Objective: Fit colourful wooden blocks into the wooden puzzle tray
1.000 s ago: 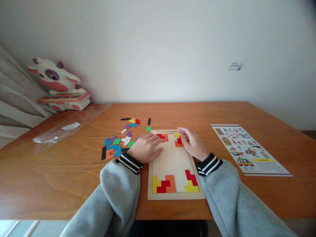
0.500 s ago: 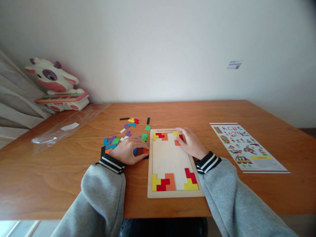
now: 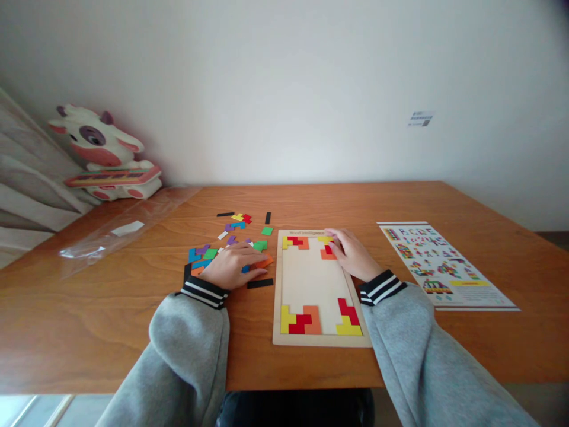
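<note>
A pale wooden puzzle board (image 3: 311,281) lies flat on the table in front of me. Coloured pieces fill its near corners and its far corners, and its middle is bare. My left hand (image 3: 233,265) rests palm down on the heap of loose coloured pieces (image 3: 208,256) left of the board, fingertips on an orange piece (image 3: 265,261). A black bar piece (image 3: 260,284) lies just in front of that hand. My right hand (image 3: 352,253) lies on the board's far right corner, fingers touching the yellow, red and orange pieces (image 3: 328,249) there.
A printed pattern sheet (image 3: 440,264) lies to the right of the board. At the far left stand a cow-shaped toy (image 3: 104,154) and a crumpled clear plastic bag (image 3: 115,231). More loose pieces (image 3: 240,220) are scattered beyond the heap. The wooden table (image 3: 89,320) meets a white wall.
My left hand left the board's far left corner and moved left onto the loose pieces, then slid an orange piece toward the board. My right hand stayed at the far right corner.
</note>
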Tool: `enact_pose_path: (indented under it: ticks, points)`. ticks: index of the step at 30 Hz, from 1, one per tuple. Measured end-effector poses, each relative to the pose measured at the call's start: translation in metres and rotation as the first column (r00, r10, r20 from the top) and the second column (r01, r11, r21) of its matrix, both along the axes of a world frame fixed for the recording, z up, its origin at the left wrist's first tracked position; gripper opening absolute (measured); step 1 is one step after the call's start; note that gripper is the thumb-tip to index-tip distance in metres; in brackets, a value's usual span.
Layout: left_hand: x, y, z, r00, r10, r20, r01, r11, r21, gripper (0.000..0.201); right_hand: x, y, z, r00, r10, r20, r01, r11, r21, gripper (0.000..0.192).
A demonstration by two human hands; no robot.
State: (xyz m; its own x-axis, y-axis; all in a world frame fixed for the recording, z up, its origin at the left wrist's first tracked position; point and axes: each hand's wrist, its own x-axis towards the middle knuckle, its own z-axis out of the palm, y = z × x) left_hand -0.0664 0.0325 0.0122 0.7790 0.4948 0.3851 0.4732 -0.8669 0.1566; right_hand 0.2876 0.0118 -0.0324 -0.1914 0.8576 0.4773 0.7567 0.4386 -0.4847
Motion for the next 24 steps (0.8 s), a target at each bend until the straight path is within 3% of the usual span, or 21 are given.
enact_pose_path:
  ticks: [11, 16, 20, 24]
  points:
    - [0.003, 0.001, -0.009, 0.999, 0.015, 0.048, -0.014, 1.0, -0.02, 0.024, -0.008, -0.002, 0.004, 1.0, -0.006, -0.002, 0.006, 1.0, -0.011, 0.031]
    - [0.006, 0.001, -0.007, 0.998, 0.036, 0.042, -0.036, 0.999, 0.001, 0.024, -0.013, -0.006, 0.012, 0.998, 0.047, 0.04, -0.048, 0.998, 0.037, 0.035]
    - [0.006, 0.002, -0.005, 0.999, 0.013, 0.049, -0.012, 1.0, -0.014, 0.022, -0.014, -0.008, 0.019, 0.993, 0.094, 0.074, -0.095, 0.995, 0.003, 0.034]
    - [0.005, 0.003, -0.006, 0.999, 0.001, 0.053, 0.0, 1.0, -0.025, 0.021, -0.01, -0.008, 0.022, 0.996, 0.047, 0.075, -0.046, 0.999, -0.015, 0.031]
